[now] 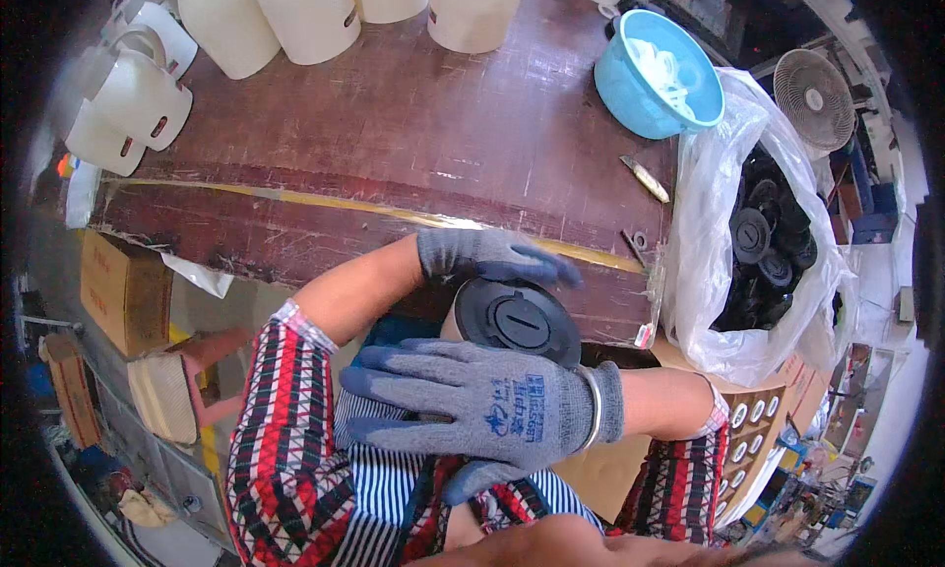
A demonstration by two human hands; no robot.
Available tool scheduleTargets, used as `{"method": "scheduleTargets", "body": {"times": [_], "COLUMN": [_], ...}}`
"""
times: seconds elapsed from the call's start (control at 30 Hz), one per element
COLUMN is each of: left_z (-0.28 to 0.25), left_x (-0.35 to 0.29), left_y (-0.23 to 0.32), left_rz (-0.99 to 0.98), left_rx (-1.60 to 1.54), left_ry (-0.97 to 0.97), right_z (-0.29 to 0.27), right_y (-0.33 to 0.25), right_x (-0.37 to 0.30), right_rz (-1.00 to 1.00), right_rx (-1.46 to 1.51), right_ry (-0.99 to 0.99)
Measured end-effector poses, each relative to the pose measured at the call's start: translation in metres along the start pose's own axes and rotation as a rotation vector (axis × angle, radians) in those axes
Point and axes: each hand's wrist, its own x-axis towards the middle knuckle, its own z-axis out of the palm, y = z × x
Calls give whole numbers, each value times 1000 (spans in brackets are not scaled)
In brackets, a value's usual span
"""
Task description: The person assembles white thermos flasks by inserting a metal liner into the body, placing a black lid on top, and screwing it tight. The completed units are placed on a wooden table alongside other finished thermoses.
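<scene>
A round black lid (522,323) with a slotted raised centre lies between my hands, close to my body. Under its left rim shows a sliver of a cream-coloured container (450,333); the rest of that container is hidden. My left hand (497,256), in a grey and blue knit glove, reaches over the lid's far side with its fingers stretched to the right, the tips blurred. On the near side, my right hand (472,400) has its gloved fingers stretched flat to the left, its back turned up, overlapping the lid's near edge. Whether either palm touches the lid or container I cannot tell.
Several cream containers (307,16) stand along the table's (413,124) far left. A blue basin (645,94) of whitish pieces and a utility knife (645,178) sit at right. Beyond hangs a clear plastic bag (704,272) of black lids (750,234). A compartmented cardboard box (748,439) stands lower right.
</scene>
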Motion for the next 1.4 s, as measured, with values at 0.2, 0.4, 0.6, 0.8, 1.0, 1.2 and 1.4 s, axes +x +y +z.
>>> {"method": "scheduleTargets", "body": {"times": [0.2,0.4,0.6,0.8,1.0,1.2,1.4], "left_z": [126,144,138,158,156,151,202], "left_x": [-154,-98,-92,-124,-102,-79,-99], "left_y": [129,109,93,109,87,107,71], "left_rz": [-150,50,-27,-37,12,-64,-247], "left_rx": [-246,79,-101,82,-90,-304,-1084], "left_ry": [216,-123,-86,31,-120,-79,266], "right_z": [3,20,14,27,41,17,77], "right_y": [-79,-80,-69,-72,-77,-48,-18], "right_x": [-105,-41,-24,-98,-65,-80,-194], "right_rz": [326,302,192,244,276,452,1345], "right_rx": [224,232,217,245,400,425,-482], "right_ry": [-79,6,19,-114,87,279,49]}}
